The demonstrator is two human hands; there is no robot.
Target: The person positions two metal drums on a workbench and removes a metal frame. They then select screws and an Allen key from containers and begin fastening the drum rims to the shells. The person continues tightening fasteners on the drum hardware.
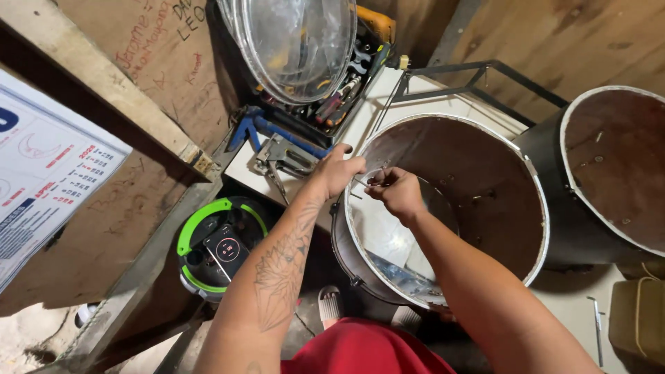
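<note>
Knees: red cloth [364, 350] fills the bottom edge, closest to the camera, soft and matte.
Left forearm: tattooed, running up to the left hand [337, 171], which rests on the near rim of the drum shell [485, 180]; fingers curled over the edge, though whether they pinch anything there cannot be told.
Right hand [396, 192]: just inside that same rim, fingertips bunched tight on a small metal fitting [375, 182], too small to identify further.
Drum shell: wide open cylinder lying directly under both hands, pale thin rim, dull brown inside wall with little specks of hardware, shiny metallic sheen low on the inside.
Left of the shell: round gadget [216, 246] with a green ring and a dark phone-like screen on it, down on the floor.
Work surface: white board [242, 163], scuffed, with a metal staple gun [280, 158] lying flat just beyond the left hand.
Further back: black toolbox [332, 104] crammed with hand tools, a clear round drum head [298, 41] leaning over it.
Right side: second dark shell [609, 173], white rim, standing just beside the first.
Room: rough plywood walls [554, 41], scribbled writing upper left, printed poster [41, 180] at far left.
</note>
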